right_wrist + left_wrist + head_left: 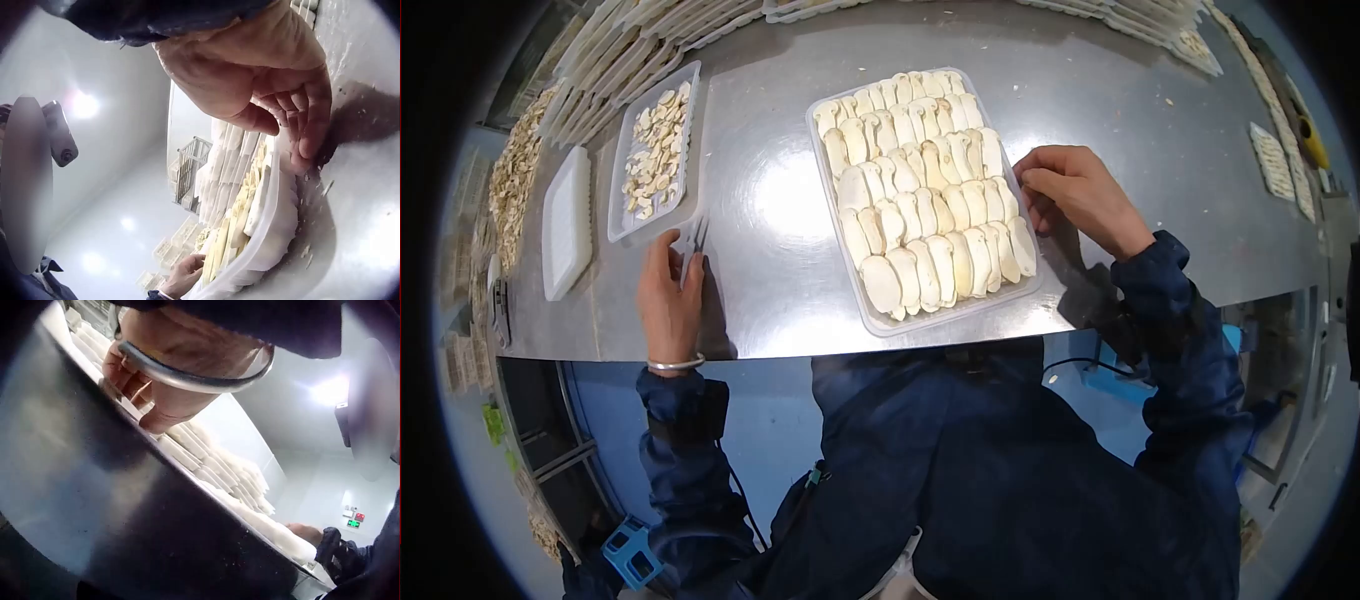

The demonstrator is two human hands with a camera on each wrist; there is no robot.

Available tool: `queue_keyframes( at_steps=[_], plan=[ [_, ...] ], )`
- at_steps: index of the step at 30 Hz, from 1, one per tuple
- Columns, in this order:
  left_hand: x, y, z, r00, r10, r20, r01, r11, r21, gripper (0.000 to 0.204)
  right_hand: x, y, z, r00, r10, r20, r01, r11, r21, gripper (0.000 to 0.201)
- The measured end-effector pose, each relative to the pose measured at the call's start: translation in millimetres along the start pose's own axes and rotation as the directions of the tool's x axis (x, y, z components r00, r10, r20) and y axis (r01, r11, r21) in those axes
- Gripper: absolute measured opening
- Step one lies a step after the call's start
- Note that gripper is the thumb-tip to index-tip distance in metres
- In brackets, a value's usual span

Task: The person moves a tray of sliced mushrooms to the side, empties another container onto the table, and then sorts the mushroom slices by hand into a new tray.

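A clear plastic tray (855, 290) holds rows of overlapping pale mushroom slices (935, 205), which look like king oyster mushroom. My right hand (1085, 195) is at the tray's right side, its fingers loosely bent and holding nothing. In the right wrist view, the fingertips (303, 164) hang low beside the tray wall (275, 206). To the left, my left hand (670, 300) is at the table's front edge, thumb and fingers bent around a thin metal pronged tool, like a fork (698, 232). The fingers partly hide the tool's lower end.
A second clear tray (615, 205) with small loose slices (658, 150) lies beyond my left hand, near a white tray (568, 225). Stacked trays (605, 75) line the back left. A small pack of slices (1272, 160) lies far right on the metal table (760, 60).
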State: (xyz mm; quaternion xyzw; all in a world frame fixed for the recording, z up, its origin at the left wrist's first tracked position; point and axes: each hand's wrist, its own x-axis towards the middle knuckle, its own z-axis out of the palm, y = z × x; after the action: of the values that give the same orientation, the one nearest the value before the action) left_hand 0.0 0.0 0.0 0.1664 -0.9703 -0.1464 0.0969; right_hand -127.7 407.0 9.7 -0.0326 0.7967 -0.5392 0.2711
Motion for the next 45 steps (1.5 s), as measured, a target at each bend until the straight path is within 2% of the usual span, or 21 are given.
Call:
queue_keyframes(
  at_steps=[1,2,5,6,7,10,14,17,20,23,24,27,33,36,45],
  plan=[
    [-3,-3,3,0.981,0.152,-0.118,-0.145,0.987,0.07,0.036,2,0,1,1.0,-0.002,-0.002,0.002,1.0,0.005,0.026],
    [-6,-4,4,0.926,0.306,-0.222,-0.276,0.949,0.155,0.035,3,1,1,1.0,-0.005,-0.004,0.005,1.0,0.01,0.025],
    [-31,25,-4,0.916,0.369,-0.156,-0.386,0.917,-0.097,0.036,3,-3,2,1.0,0.007,0.008,-0.007,1.0,-0.001,0.024],
    [-38,38,-6,0.935,0.355,0.006,-0.334,0.886,-0.323,0.038,5,-3,1,0.999,0.02,0.026,-0.019,1.0,-0.012,0.023],
    [-43,50,-6,0.915,0.368,0.165,-0.235,0.819,-0.523,0.039,8,-4,-1,0.999,0.031,0.044,-0.03,0.999,-0.024,0.023],
    [-49,70,4,0.864,0.411,0.29,-0.045,0.637,-0.77,0.047,9,-6,-2,0.996,0.051,0.068,-0.05,0.998,-0.027,0.021],
    [-44,78,8,0.835,0.449,0.319,-0.01,0.592,-0.806,0.049,7,-11,-3,0.994,0.055,0.096,-0.051,0.998,-0.048,0.018],
    [-41,77,11,0.834,0.452,0.316,-0.001,0.575,-0.818,0.049,8,-9,0,0.999,0.02,0.051,-0.017,0.998,-0.065,0.016],
    [-37,74,15,0.844,0.415,0.34,0.045,0.577,-0.815,0.049,5,-14,2,0.987,-0.138,-0.083,0.114,0.963,-0.243,0.02],
    [-31,78,18,0.858,0.399,0.324,0.069,0.535,-0.842,0.049,4,-6,5,0.923,-0.359,-0.139,0.286,0.882,-0.374,0.026],
    [-30,79,19,0.863,0.399,0.31,0.061,0.526,-0.848,0.049,5,-2,7,0.892,-0.412,-0.184,0.342,0.884,-0.319,0.026],
    [-28,84,20,0.861,0.386,0.33,0.076,0.545,-0.835,0.049,2,-3,10,0.904,-0.378,-0.199,0.324,0.91,-0.258,0.026],
    [-27,86,20,0.864,0.377,0.334,0.089,0.539,-0.837,0.05,6,0,9,0.898,-0.393,-0.2,0.332,0.901,-0.279,0.025],
    [-27,87,20,0.864,0.375,0.337,0.083,0.552,-0.829,0.049,4,-6,9,0.935,-0.317,-0.159,0.267,0.924,-0.272,0.029],
    [-26,84,22,0.865,0.378,0.329,0.073,0.555,-0.829,0.049,7,-6,10,0.923,-0.356,-0.143,0.295,0.896,-0.332,0.029]
  ],
)
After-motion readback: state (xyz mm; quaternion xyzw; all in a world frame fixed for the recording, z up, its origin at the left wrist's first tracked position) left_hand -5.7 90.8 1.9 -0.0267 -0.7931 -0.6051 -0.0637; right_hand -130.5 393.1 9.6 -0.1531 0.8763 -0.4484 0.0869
